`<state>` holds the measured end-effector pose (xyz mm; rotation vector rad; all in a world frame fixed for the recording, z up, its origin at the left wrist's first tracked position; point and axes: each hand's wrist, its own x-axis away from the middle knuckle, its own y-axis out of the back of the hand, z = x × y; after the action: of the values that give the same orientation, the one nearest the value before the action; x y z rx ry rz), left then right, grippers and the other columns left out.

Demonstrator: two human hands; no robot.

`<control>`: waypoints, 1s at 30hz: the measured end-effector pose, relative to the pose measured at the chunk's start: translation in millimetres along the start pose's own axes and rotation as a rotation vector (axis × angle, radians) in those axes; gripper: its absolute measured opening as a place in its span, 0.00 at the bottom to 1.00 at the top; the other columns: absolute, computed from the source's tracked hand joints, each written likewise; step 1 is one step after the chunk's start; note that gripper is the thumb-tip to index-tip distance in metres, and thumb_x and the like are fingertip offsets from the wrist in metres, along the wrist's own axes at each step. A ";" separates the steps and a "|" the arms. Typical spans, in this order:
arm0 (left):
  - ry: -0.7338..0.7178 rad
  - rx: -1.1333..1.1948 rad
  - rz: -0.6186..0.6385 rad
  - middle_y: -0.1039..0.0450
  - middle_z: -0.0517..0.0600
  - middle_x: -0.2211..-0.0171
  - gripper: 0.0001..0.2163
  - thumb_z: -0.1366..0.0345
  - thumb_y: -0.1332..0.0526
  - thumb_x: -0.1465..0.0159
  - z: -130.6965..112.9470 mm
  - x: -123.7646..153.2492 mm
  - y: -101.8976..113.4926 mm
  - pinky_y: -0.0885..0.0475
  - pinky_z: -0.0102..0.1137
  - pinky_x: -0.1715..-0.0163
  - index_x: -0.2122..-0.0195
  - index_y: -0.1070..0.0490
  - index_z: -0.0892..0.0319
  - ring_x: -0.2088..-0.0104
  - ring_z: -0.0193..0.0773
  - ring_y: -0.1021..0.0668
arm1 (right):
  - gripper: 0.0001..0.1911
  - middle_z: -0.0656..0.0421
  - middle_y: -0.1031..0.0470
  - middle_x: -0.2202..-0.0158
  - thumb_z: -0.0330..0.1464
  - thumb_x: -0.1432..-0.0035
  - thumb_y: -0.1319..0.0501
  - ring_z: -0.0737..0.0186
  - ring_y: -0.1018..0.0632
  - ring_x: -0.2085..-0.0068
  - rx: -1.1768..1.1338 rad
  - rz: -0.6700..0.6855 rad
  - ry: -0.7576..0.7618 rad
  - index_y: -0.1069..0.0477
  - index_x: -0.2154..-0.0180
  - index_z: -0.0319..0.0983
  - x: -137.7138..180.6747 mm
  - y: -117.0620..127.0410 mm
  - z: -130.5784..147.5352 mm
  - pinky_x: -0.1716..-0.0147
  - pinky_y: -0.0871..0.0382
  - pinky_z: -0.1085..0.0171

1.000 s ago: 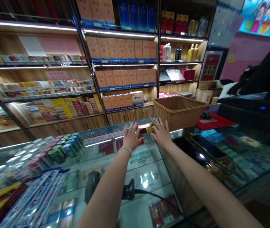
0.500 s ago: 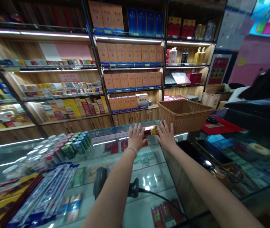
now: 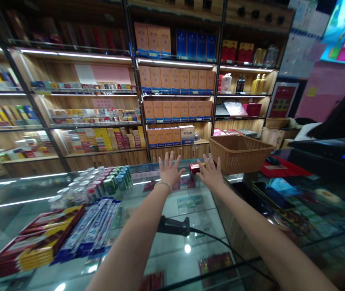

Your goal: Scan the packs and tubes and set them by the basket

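Observation:
Both my arms reach forward over a glass display counter. My left hand is open, fingers spread and raised, a bead bracelet on its wrist. My right hand is open too, fingers spread. Between the two hands, at the counter's far edge, lies a small red box; neither hand grips it, and I cannot tell whether they touch it. A woven wicker basket stands just right of my right hand.
A black barcode scanner with a cable lies on the glass near my left forearm. Rows of small cans and long cartons sit on the left. Wooden shelves of boxes fill the back; a black register stands right.
Both hands have lifted off the stack of boxes, fingers spreading upward. The view has tilted up and shifted, so the counter and scanner sit lower and nearer the middle.

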<state>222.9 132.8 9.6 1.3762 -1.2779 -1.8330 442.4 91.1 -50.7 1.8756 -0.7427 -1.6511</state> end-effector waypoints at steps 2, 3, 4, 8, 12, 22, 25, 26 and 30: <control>0.011 0.002 -0.018 0.65 0.54 0.21 0.34 0.43 0.48 0.29 10.9 7.4 9.0 0.66 0.62 0.27 0.24 0.48 0.49 0.22 0.56 0.60 | 0.34 0.47 0.50 0.23 0.47 0.30 0.43 0.38 0.52 0.23 -0.025 -0.005 0.007 0.40 0.28 0.43 -2.9 7.0 12.4 0.29 0.70 0.31; 0.015 0.000 -0.027 0.65 0.54 0.21 0.34 0.43 0.48 0.29 16.4 11.4 14.2 0.65 0.62 0.27 0.24 0.48 0.49 0.22 0.56 0.59 | 0.34 0.47 0.51 0.23 0.47 0.30 0.43 0.38 0.52 0.23 -0.037 -0.008 0.011 0.40 0.28 0.43 -4.9 11.0 19.2 0.29 0.70 0.31; 0.017 -0.003 -0.038 0.65 0.54 0.21 0.34 0.43 0.48 0.28 21.9 15.7 19.8 0.65 0.62 0.27 0.24 0.48 0.49 0.22 0.56 0.59 | 0.34 0.47 0.51 0.23 0.47 0.30 0.44 0.39 0.52 0.23 -0.047 -0.011 0.013 0.40 0.28 0.43 -7.1 15.4 26.4 0.29 0.71 0.31; 0.032 -0.022 -0.096 0.62 0.56 0.21 0.33 0.44 0.51 0.27 45.3 35.5 46.7 0.62 0.62 0.27 0.25 0.46 0.51 0.22 0.56 0.56 | 0.32 0.46 0.50 0.23 0.47 0.29 0.46 0.40 0.52 0.23 -0.076 -0.033 0.005 0.39 0.29 0.42 -18.2 36.3 60.4 0.29 0.72 0.31; 0.028 -0.042 -0.158 0.61 0.56 0.21 0.32 0.45 0.50 0.27 72.2 61.9 72.1 0.63 0.61 0.27 0.25 0.44 0.51 0.23 0.57 0.55 | 0.32 0.45 0.51 0.23 0.47 0.28 0.47 0.39 0.52 0.23 -0.137 -0.088 0.008 0.39 0.29 0.42 -24.9 58.9 101.4 0.29 0.72 0.31; 0.002 -0.095 -0.347 0.47 0.59 0.25 0.27 0.51 0.45 0.27 140.8 135.9 86.6 0.61 0.62 0.27 0.30 0.35 0.54 0.24 0.58 0.46 | 0.28 0.47 0.49 0.23 0.46 0.26 0.47 0.41 0.50 0.24 -0.246 -0.108 -0.026 0.36 0.31 0.45 -5.6 96.2 187.3 0.29 0.68 0.31; 0.039 -0.114 -0.381 0.46 0.60 0.25 0.27 0.50 0.43 0.28 153.3 149.7 81.9 0.60 0.62 0.27 0.31 0.33 0.55 0.25 0.60 0.45 | 0.27 0.47 0.46 0.24 0.45 0.26 0.48 0.42 0.49 0.24 -0.255 -0.118 -0.033 0.34 0.32 0.45 1.9 97.1 196.9 0.29 0.66 0.32; 0.044 -0.119 -0.390 0.46 0.60 0.25 0.26 0.51 0.43 0.28 156.7 153.5 79.9 0.60 0.63 0.27 0.32 0.32 0.55 0.25 0.60 0.45 | 0.27 0.47 0.46 0.24 0.45 0.26 0.47 0.43 0.48 0.24 -0.255 -0.123 -0.031 0.34 0.32 0.45 4.1 96.2 198.2 0.29 0.66 0.32; 0.055 -0.129 -0.448 0.43 0.60 0.26 0.25 0.53 0.44 0.27 167.0 164.9 71.4 0.59 0.62 0.27 0.32 0.32 0.54 0.26 0.58 0.43 | 0.27 0.47 0.44 0.25 0.45 0.26 0.47 0.44 0.46 0.25 -0.245 -0.141 -0.026 0.33 0.32 0.45 10.9 90.0 198.1 0.29 0.64 0.33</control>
<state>0.3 29.5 7.5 1.7280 -0.8503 -2.1036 241.6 13.4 -17.7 1.7681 -0.4039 -1.7677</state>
